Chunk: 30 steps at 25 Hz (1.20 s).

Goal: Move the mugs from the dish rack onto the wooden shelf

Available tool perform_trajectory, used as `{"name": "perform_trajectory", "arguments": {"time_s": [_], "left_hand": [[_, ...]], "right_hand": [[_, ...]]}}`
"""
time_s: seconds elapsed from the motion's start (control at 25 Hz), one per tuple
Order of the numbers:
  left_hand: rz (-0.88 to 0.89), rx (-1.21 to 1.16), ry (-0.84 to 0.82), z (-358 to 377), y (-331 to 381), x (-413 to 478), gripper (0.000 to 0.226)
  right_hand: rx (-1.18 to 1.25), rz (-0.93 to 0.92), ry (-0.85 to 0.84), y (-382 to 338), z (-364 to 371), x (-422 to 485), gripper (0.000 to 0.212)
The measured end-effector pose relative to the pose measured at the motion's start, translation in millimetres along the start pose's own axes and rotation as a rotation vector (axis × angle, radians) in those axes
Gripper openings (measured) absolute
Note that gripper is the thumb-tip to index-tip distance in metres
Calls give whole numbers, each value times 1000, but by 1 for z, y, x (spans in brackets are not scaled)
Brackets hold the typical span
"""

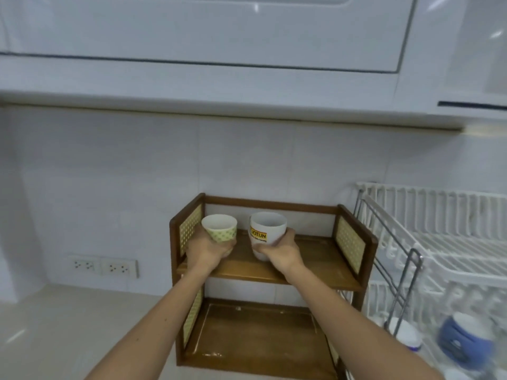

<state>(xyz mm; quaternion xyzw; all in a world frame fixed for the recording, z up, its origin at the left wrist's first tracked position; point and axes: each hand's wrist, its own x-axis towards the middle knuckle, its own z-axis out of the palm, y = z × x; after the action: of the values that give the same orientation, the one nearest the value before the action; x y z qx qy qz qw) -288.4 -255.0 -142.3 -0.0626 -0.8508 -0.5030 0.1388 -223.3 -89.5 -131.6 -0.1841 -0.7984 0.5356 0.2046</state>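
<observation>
Both forearms reach forward over the tabletop. The left hand grips a green-patterned mug at the left end of the wooden shelf's upper board. The right hand grips a white mug near its middle. A white dish rack stands just right, holding a blurred blue mug.

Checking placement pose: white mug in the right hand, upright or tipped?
Upright, roughly. The white mug has its open rim facing up, held by the right hand over the wooden shelf. Contact with the board: cannot tell.
</observation>
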Motion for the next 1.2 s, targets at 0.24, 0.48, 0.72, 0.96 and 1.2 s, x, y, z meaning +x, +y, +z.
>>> {"name": "perform_trajectory", "arguments": {"time_s": [0.24, 0.48, 0.72, 0.96, 1.2], "left_hand": [[288, -68, 127, 15, 32, -91, 73], [965, -85, -223, 59, 44, -224, 43], [1469, 138, -504, 168, 87, -294, 37], [1741, 1117, -643, 274, 132, -305, 61], [1620, 1329, -660, 309, 136, -309, 38]], "right_hand": [[-190, -225, -48, 21, -57, -74, 72], [-352, -418, -48, 123, -186, -199, 47], [-1012, -154, 16, 201, -324, -173, 37], [-1550, -45, -468, 245, -371, -116, 55], [-1654, 13, -408, 261, -353, -97, 45]]}}
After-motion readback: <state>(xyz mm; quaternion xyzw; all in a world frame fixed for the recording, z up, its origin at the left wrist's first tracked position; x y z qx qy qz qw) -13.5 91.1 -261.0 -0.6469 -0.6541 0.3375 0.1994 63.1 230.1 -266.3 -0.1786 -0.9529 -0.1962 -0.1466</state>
